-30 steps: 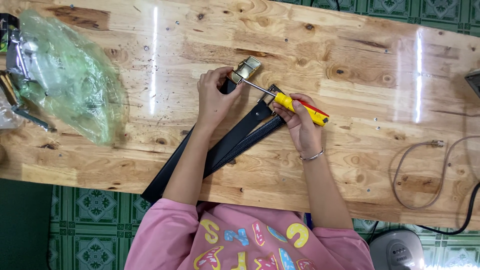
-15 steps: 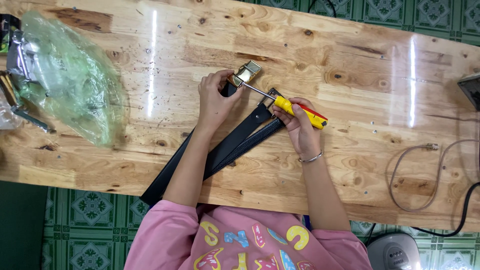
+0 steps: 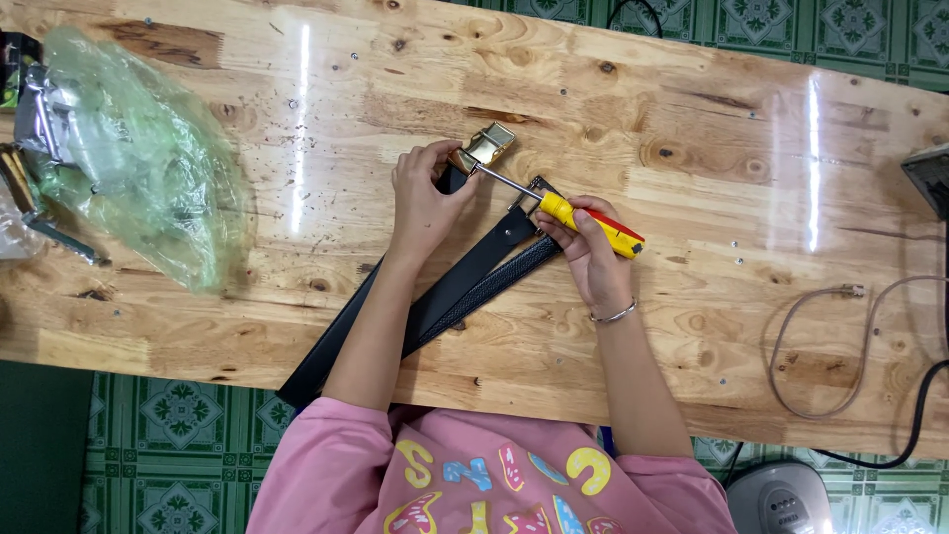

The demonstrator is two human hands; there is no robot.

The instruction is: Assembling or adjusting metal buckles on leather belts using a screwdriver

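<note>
From the head camera, looking straight down, a varnished wooden counter (image 3: 692,129) fills most of the view. Near its middle the left hand (image 3: 427,198) is closed round the end of a black belt (image 3: 445,297), pinning it to the wood just beside a gold-coloured buckle (image 3: 486,146). The right hand (image 3: 585,247) is curled shut on the yellow and red handle of a screwdriver (image 3: 588,222); its metal shaft runs up and left, the tip meeting the buckle. The belt lies folded in two strips that slant from the buckle down to the near edge of the counter, passing under the left forearm. A thin bracelet (image 3: 618,314) sits on the right wrist.

At the far left lies a crumpled clear green plastic bag (image 3: 148,158); what it holds cannot be made out through the folds. Silver and dark metal pieces (image 3: 40,119) lie at its left edge, touching it. At the right, a loop of beige cable (image 3: 820,346) rests on the wood, well apart from the hands.
</note>
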